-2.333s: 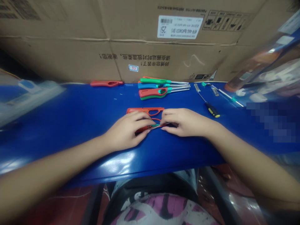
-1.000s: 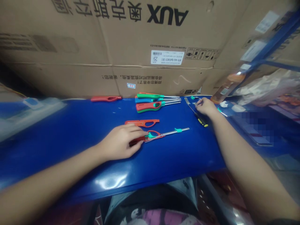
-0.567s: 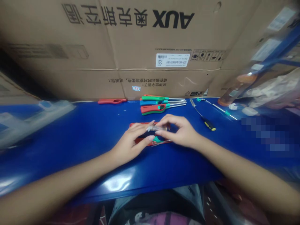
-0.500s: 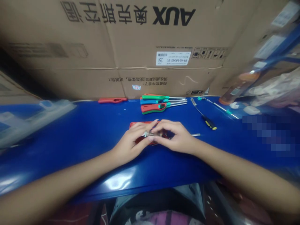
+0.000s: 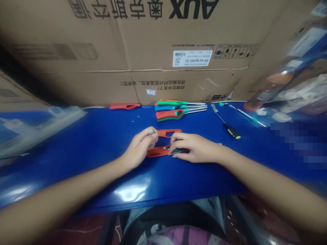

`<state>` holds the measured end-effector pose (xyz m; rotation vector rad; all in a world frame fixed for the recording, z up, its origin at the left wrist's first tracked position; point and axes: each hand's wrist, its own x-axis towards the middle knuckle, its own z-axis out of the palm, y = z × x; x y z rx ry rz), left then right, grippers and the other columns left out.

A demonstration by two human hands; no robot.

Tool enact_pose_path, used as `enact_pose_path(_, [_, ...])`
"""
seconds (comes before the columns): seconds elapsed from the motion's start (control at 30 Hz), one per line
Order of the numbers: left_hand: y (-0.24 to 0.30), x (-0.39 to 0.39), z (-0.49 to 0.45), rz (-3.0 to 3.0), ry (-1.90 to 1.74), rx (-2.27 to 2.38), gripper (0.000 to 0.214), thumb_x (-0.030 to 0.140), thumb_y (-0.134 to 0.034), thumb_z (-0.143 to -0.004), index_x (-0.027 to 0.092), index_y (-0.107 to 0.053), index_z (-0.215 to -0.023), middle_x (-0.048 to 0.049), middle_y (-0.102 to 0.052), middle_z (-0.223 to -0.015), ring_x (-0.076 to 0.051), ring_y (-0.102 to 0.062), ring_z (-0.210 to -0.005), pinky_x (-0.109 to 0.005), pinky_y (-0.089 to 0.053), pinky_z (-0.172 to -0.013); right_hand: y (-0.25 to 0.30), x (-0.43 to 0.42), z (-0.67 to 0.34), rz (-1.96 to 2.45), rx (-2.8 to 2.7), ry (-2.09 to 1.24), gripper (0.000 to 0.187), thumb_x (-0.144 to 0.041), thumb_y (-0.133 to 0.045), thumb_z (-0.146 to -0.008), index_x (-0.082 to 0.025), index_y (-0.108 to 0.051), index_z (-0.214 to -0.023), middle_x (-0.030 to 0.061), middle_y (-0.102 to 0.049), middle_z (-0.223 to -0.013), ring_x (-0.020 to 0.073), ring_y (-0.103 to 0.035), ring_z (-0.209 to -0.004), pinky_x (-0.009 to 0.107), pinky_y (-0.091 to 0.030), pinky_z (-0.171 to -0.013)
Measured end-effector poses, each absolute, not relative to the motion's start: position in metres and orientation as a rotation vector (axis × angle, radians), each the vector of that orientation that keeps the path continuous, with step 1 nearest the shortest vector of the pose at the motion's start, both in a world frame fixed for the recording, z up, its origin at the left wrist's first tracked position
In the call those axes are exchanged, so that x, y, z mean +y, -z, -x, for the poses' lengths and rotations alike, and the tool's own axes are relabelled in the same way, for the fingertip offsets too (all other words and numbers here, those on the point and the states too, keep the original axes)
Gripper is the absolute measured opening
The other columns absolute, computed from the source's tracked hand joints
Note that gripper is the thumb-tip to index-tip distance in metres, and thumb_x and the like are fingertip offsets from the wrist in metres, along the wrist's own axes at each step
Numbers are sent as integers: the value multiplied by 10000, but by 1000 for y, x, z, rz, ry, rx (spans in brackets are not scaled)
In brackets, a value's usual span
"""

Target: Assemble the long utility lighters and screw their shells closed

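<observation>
My left hand (image 5: 140, 147) is closed around a small part with a pale tip (image 5: 151, 131); most of it is hidden by the fingers. To its right, on the blue table, lies an orange-red lighter shell half (image 5: 156, 151) with green and metal pieces in it. The fingers and thumb of my right hand (image 5: 190, 148) are curled over this shell's right portion and grip it, covering much of the inside. Just behind both hands lies another orange lighter shell half (image 5: 170, 132), with an oval opening in it.
A stack of long-nosed lighters (image 5: 170, 115) lies farther back, beside a red lighter body (image 5: 125, 107). At right are a screwdriver (image 5: 231, 132) and a metal lighter tube (image 5: 246, 113). A large cardboard box (image 5: 102, 85) stands along the back edge. Clear plastic (image 5: 63, 126) lies at left.
My hands, together over the small part before, have parted. My left hand has drawn back with the part, and my right hand has come down onto the near shell half. Both shell halves show more.
</observation>
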<state>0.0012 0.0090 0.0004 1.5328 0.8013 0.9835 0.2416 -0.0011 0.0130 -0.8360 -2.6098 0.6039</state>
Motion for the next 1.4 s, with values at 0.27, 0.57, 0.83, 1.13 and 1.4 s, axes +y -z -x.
enact_pose_path(0.27, [-3,8,3,-1749,-899,923,485,486,-417,-989,174,-523,-634,23,-394,-564,-107,-318,-515,-266,-292,-509,-23,0,-245,791,-2518,-759,70,-154,-634,-919,-171,-695,-948,32,-652,-951,114,-565,-750,247,-476,-705])
enact_pose_path(0.57, [-9,9,7,-2084,-756,883,489,425,-315,-1059,181,-580,-729,-8,-620,-740,-166,-553,-735,-299,-438,-762,-24,-2,-249,1066,-2108,-1629,186,-331,-665,-920,-167,-599,-979,-32,-637,-696,91,-620,-502,206,-520,-487])
enact_pose_path(0.83, [-5,6,5,-2545,-529,819,377,326,-411,-1052,181,-540,-729,-11,-543,-728,-169,-531,-745,-298,-397,-699,-13,7,-245,1016,-1868,-1825,352,-435,-771,-832,-136,-610,-924,-15,-673,-712,57,-581,-438,175,-506,-406])
enact_pose_path(1.13, [-5,5,4,-2415,-579,849,333,350,-342,-1079,188,-616,-982,-47,-661,-960,-191,-626,-895,-331,-487,-835,-14,6,-245,1048,-1860,-1820,307,-405,-755,-850,-145,-604,-914,-18,-679,-714,50,-573,-424,163,-491,-391])
enact_pose_path(1.4, [-4,5,6,-2446,-558,813,269,398,-422,-1058,205,-553,-1191,-70,-679,-1134,-218,-653,-994,-357,-510,-860,-17,6,-245,1053,-1870,-1791,323,-434,-753,-856,-156,-597,-909,-30,-668,-696,44,-549,-408,154,-456,-362])
